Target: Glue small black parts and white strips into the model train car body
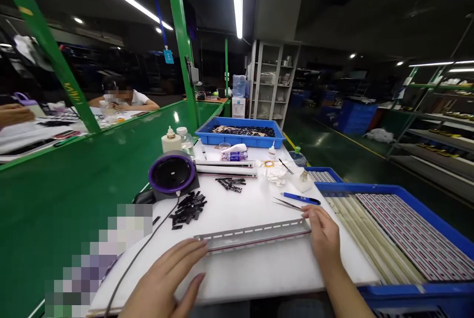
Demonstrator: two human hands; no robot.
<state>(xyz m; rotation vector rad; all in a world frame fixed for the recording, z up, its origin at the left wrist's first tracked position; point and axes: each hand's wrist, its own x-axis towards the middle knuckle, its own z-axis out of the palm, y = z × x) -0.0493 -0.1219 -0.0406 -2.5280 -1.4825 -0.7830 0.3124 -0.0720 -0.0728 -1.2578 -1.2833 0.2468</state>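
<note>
A long slotted metal strip with a thin red line along it lies across the front of the white tabletop. At its left end rest the fingertips of my left hand, with the thumb held apart below. My right hand has its fingers closed round the strip's right end. Just beyond that hand lie metal tweezers and a blue pen-like tool. Small black pieces are heaped left of the strip, and a smaller group sits farther back.
A round black device with a purple rim stands at the left, its cable running forward. Behind are long strips, bottles and a blue bin. Right of the table, a blue tray holds rows of strips. Another person sits across the green partition.
</note>
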